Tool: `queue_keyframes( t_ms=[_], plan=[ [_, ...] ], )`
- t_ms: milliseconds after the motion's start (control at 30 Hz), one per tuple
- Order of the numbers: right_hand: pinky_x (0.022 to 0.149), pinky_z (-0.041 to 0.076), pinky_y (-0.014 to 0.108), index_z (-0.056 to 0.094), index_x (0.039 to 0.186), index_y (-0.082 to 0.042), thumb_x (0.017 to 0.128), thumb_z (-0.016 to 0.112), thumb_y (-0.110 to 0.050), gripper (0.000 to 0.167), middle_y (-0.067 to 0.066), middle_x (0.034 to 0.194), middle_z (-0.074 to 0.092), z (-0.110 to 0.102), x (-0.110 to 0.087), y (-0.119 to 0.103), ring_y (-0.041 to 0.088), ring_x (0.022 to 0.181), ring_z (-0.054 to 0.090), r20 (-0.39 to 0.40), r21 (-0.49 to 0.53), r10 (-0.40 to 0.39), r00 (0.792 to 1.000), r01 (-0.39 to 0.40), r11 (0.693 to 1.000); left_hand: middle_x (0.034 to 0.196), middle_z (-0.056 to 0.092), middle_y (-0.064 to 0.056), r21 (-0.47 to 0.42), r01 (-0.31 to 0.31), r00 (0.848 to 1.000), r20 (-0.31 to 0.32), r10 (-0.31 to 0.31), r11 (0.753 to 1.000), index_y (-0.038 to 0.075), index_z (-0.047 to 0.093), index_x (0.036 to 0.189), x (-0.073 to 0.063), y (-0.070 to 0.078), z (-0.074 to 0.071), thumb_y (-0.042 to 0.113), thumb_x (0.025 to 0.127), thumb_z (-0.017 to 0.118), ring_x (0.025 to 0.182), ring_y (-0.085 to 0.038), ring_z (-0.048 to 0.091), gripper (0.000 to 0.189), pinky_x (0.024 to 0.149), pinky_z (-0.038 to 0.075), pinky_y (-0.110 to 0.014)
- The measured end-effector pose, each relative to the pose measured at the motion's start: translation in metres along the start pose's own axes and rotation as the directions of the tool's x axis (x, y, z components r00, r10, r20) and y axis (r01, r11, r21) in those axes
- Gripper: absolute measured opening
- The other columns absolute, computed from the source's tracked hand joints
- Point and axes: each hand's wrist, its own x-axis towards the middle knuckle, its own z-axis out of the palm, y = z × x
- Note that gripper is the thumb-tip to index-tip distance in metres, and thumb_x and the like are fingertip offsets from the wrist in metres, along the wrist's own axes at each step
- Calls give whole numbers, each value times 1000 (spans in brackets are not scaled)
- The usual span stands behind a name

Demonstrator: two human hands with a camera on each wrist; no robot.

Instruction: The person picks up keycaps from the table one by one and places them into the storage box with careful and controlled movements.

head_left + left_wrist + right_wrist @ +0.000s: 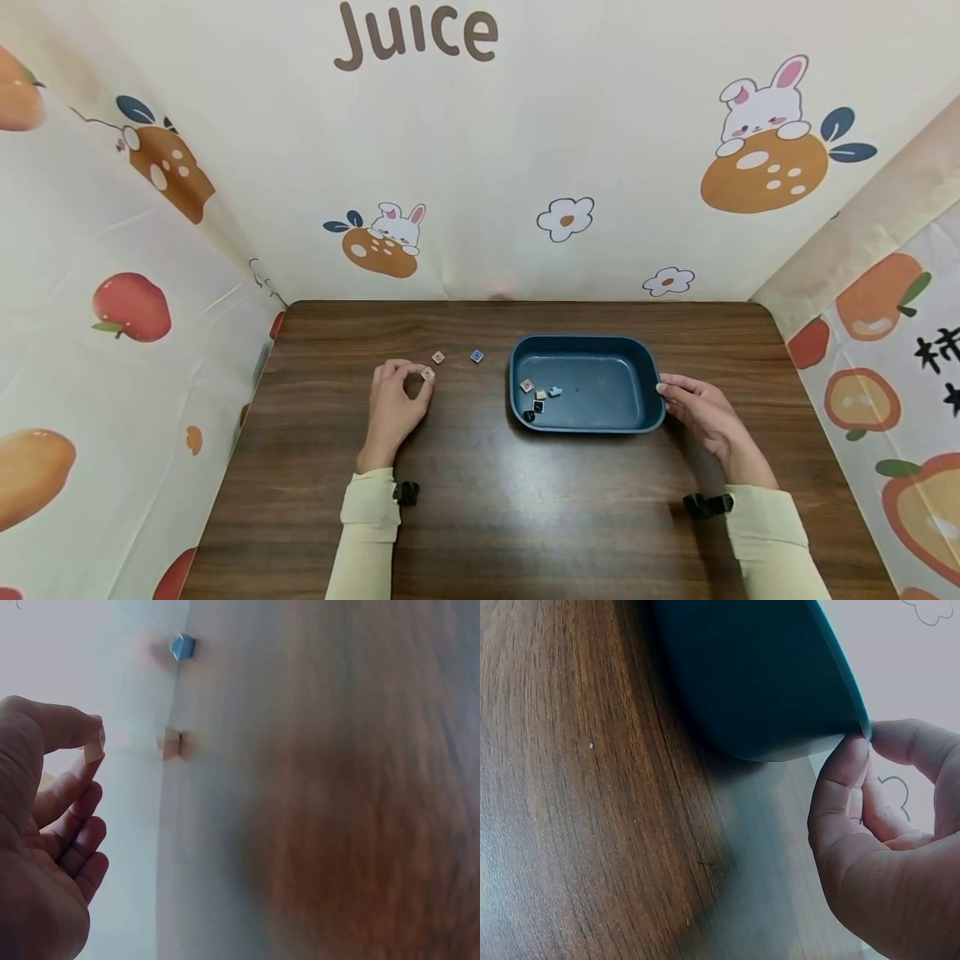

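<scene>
Between thumb and index finger, my left hand (393, 410) pinches a small beige keycap (427, 373), held above the table in the left wrist view. Just beyond it on the wood lie another beige keycap (438, 357) and, further right, a blue keycap (477, 356). My right hand (703, 417) grips the right rim of a dark blue plastic bin (603, 396), thumb on one side of the wall and fingers on the other. Several small keycaps lie at the bin's left end, among them a beige one (527, 386), a black one (538, 407) and a pale blue piece (555, 392).
The brown wood table (480, 517) meets a printed cloth wall (480, 250) along its back edge. More printed cloth hangs at the left and right sides. Each wrist wears a black strap device.
</scene>
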Motion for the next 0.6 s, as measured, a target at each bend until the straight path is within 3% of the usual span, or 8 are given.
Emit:
queue_keyframes(
  t_ms=[300,600],
  plan=[
    [84,59,17,75,114,-27,100,75,-32,15,-21,98,74,-1,2,1,0,90,68,6,8,6,1000,-6,1000,114,67,-10,-16,-59,998,1,59,998,11,79,106,-4,13,11,23,93,81,112,-33,56,18,100,47,-49],
    [84,59,16,76,108,-30,100,75,-32,9,-20,98,74,-2,1,2,0,90,68,10,22,3,1000,-3,1000,115,67,-9,-15,-109,994,24,110,994,13,79,109,2,22,15,23,95,80,111,-32,57,17,99,48,-50]
  ],
)
